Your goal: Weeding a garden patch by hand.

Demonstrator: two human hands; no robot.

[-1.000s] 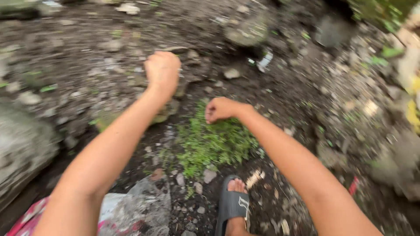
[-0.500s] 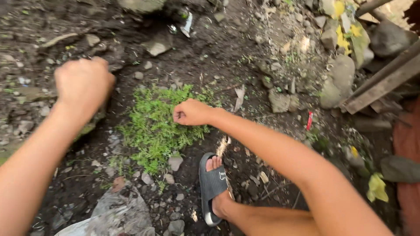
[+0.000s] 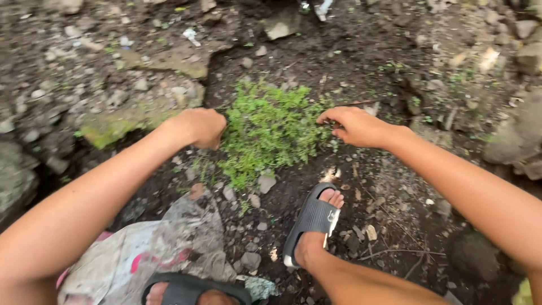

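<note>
A: Fingers [image 3: 330, 116] on the right hand [image 3: 357, 126] — loosely spread, tips curled down at the right edge of the green weed clump [image 3: 270, 131]. Not clamped on anything I can make out.

B: And 0.5 s ago?

A: Right was a tight fist, pressed into the clump's right side. So it's opened up and now sits at the rim instead. Left hand [image 3: 199, 126] was up off the ground, well left of the clump; now it's down, closed into a fist at the clump's left edge.

B: Left got hold of stems?

A: Can't tell. Knuckles face the cam, the closed fingers hidden, touching the greenery at least.

B: What does that mean for the work?

A: My read: both hands now flank the clump, one per side, so it looks like pulling weeds w/ a fresh grip being set up. Clump's rooted in dark soil between the hands, just ahead of the grey sandal [image 3: 313, 219].

B: Arm pose?

A: Both forearms reach fwd & down from the bottom corners, converging on the clump. Right wrist bent, palm down. Left wrist straight. Dirty sack [image 3: 169, 243] lies under the left forearm, near the second sandal [image 3: 186, 288].
</note>
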